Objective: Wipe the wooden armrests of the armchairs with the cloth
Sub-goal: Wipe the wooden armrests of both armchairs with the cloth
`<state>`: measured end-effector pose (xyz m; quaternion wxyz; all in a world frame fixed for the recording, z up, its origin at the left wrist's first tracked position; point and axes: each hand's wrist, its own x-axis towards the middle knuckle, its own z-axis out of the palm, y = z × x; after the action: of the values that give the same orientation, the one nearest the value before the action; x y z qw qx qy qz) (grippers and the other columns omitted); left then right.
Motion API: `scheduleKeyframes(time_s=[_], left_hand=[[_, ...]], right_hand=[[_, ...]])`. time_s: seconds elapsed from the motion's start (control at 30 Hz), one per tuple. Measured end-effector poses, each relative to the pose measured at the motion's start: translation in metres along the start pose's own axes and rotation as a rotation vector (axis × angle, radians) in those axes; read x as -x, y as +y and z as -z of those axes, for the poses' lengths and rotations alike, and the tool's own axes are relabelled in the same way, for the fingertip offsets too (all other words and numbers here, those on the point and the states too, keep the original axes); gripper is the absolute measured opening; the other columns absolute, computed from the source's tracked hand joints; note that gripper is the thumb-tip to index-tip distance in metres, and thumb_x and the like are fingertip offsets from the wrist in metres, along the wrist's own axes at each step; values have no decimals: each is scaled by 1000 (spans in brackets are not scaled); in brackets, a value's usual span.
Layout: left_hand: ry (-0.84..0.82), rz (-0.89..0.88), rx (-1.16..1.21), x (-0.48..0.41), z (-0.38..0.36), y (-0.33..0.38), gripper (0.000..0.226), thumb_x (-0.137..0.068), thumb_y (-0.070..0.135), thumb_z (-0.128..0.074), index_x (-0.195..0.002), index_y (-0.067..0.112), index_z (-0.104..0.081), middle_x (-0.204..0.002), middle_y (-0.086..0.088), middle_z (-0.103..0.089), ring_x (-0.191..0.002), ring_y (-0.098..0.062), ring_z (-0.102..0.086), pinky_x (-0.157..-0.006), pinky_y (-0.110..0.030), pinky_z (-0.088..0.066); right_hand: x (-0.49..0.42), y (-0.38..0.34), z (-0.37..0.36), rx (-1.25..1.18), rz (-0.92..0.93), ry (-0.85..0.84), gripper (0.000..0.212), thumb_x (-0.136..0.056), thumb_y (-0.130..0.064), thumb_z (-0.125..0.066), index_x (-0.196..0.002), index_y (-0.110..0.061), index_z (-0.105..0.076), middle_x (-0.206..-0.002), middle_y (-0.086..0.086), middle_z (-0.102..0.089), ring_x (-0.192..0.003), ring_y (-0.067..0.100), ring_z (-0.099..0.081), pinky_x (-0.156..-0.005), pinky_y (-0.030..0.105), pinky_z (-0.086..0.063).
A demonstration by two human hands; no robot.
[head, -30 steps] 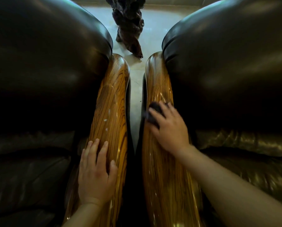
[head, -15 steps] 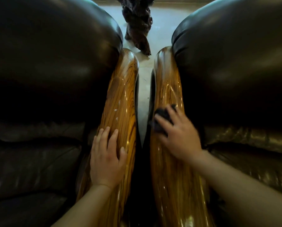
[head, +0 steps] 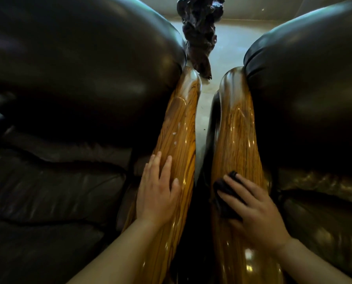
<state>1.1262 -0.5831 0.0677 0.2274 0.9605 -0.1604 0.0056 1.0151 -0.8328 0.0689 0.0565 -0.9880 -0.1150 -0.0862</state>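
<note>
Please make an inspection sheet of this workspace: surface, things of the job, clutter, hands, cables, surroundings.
Surface: two glossy wooden armrests, left armrest and right armrest, side by side with a narrow gap between.
Job's things: dark cloth pressed on the right armrest.
Clutter: small pale specks on the left armrest.
Hands: left hand flat on the left armrest, holding nothing; right hand spread over the cloth.
Cables: nothing seen.
Surroundings: dark leather cushions on both sides; pale floor; dark gnarled object standing beyond the armrests.
</note>
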Motion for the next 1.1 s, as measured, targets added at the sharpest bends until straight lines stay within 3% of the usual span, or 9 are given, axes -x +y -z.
scheduleKeyframes(time_s=[0.07, 0.13, 0.2, 0.27, 0.43, 0.6, 0.77, 0.97, 1.1], left_hand=[[-37, -67, -70, 5, 3, -18, 62, -98, 55, -20, -155, 31, -11, -165, 5, -3, -147, -2, 18, -120, -36, -4], [-49, -127, -113, 7, 3, -30, 63, -100, 56, -19, -156, 29, -11, -166, 3, -3, -150, -7, 13, -121, -35, -1], [-26, -155, -132, 7, 2, -33, 62, -100, 53, -24, -156, 28, -14, -166, 1, -6, -151, -10, 8, -122, -36, -1], [-13, -175, -142, 8, 0, -35, 63, -99, 49, -31, -156, 26, -17, -165, -2, -10, -152, -13, 3, -123, -36, -2], [30, -185, -99, 9, 2, -34, 61, -94, 41, -42, -149, 16, -33, -160, -8, -24, -151, -16, -10, -122, -35, -9], [101, -149, 23, 14, 0, -35, 40, -91, 35, -46, -125, 14, -48, -150, -9, -38, -145, -11, -17, -115, -39, -29], [79, -160, 4, 12, 0, -36, 51, -91, 35, -46, -136, 13, -43, -153, -9, -37, -146, -20, -26, -116, -38, -24], [32, -164, -6, 12, 1, -37, 48, -95, 35, -42, -138, 14, -44, -154, -8, -34, -149, -20, -23, -118, -42, -28], [29, -163, -31, 12, 0, -37, 54, -93, 35, -43, -142, 15, -39, -156, -8, -31, -149, -19, -23, -118, -40, -25]], right_hand=[[-38, -3, 5, -39, -166, 107, 49, -75, -25, -81, -122, -14, -69, -134, 11, -63, -110, 35, -56, -90, 47, -50], [-81, -18, 9, -158, -342, 210, 39, -82, -21, -74, -119, -11, -69, -116, 10, -67, -100, 30, -55, -82, 37, -46], [-119, -38, 12, -356, -398, 255, 38, -88, -31, -58, -122, -16, -68, -115, 5, -67, -105, 25, -54, -85, 31, -39], [-147, -55, 12, -478, -334, 242, 44, -90, -39, -50, -127, -20, -66, -125, 0, -64, -115, 20, -51, -94, 29, -37], [-163, -92, -8, -331, -213, 38, 46, -96, -45, -45, -138, -30, -59, -153, -6, -47, -151, 22, -22, -123, 48, -18], [-113, -96, -24, -275, -68, 19, 47, -96, -42, -47, -140, -27, -55, -156, -4, -43, -155, 22, -14, -121, 53, -22], [-164, -81, -18, -298, -269, 21, 50, -96, -39, -54, -143, -24, -54, -161, -2, -36, -155, 23, -10, -125, 51, -13], [-102, -73, -22, -370, 60, 8, 49, -96, -38, -52, -142, -22, -54, -160, -3, -38, -155, 22, -12, -122, 52, -24], [-154, -83, -19, -489, -324, 83, 47, -95, -30, -58, -142, -20, -55, -160, -4, -37, -155, 18, -10, -124, 49, -21]])
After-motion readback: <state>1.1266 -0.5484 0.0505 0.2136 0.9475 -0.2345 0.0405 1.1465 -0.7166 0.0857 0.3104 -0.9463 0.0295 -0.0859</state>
